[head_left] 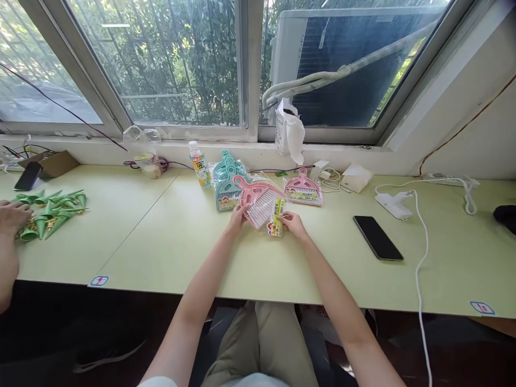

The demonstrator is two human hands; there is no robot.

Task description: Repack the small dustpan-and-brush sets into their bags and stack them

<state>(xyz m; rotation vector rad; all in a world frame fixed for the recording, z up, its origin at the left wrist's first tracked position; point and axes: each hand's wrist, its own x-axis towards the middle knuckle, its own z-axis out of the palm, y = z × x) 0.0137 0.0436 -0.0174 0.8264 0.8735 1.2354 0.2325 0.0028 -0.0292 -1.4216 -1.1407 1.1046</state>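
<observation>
My left hand [237,216] is closed on the left edge of a pink mini dustpan and brush set [260,203], tilted above the table, with clear plastic film around it. Between the fingers of my right hand [294,224] is a yellow-green printed label card [276,219], against the right side of the pink set. Whether the card is inside the film I cannot tell. Just behind my left hand lie several stacked teal dustpan sets [226,185] in clear bags. Another bagged pink dustpan set [303,188] rests to the right, its label card along the bottom.
A drink bottle [199,164] stands by the teal stack. On the right are a black phone [378,238], a white power strip [394,205] and its cable. Another person's hand [14,216] is at green cone-shaped pieces [54,212]. An open white carton [289,131] sits on the sill.
</observation>
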